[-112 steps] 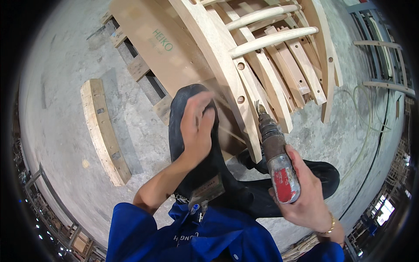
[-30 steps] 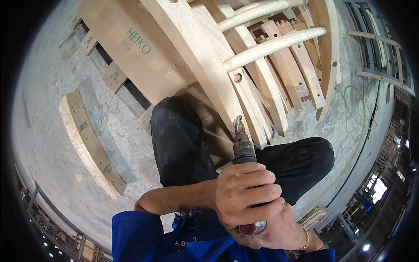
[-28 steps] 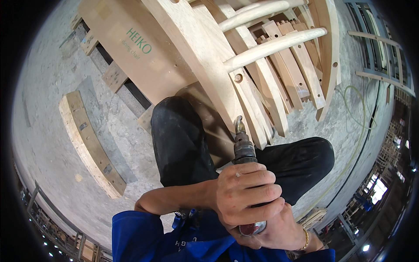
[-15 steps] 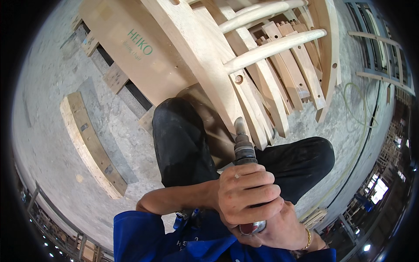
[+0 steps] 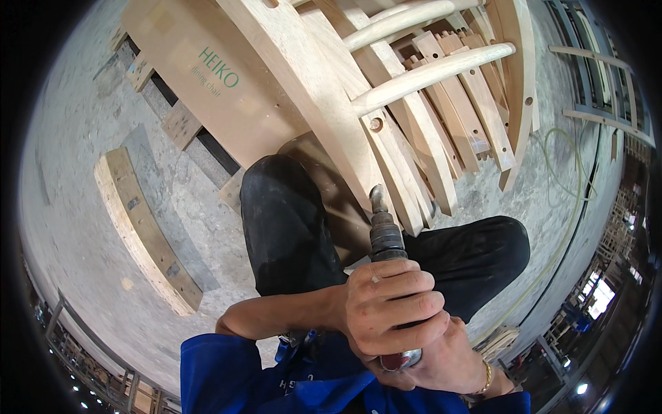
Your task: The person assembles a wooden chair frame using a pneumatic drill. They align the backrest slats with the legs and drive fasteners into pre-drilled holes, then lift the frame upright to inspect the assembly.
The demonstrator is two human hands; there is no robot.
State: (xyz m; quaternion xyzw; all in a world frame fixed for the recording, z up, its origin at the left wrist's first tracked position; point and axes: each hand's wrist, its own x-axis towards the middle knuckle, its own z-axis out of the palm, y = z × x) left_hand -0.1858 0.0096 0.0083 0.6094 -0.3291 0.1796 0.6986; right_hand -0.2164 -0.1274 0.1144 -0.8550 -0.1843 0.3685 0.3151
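Note:
Both my hands grip a straight hand-held power tool (image 5: 386, 238) with a grey ringed nose and a short metal bit. My left hand (image 5: 393, 303) is wrapped round its body from above. Lower down, my right hand (image 5: 452, 355) closes round the rear part, its fingers partly hidden behind the left hand. The bit's rounded tip lies at the lower end of a pale wooden leg (image 5: 324, 114) of a chair frame; how deep it sits I cannot tell. A round rung (image 5: 434, 78) joins this leg to the rest of the frame.
Several loose wooden slats (image 5: 452, 103) lie beneath the frame. A brown carton (image 5: 241, 110) on a pallet (image 5: 183, 124) is at the left. A curved wooden piece (image 5: 148, 234) rests on the concrete floor, and a pale hose (image 5: 562, 248) runs along the right.
The bit, smeared half a second ago, now shows a sharper outline. My hands keep their grip, and the chair frame has barely shifted in view.

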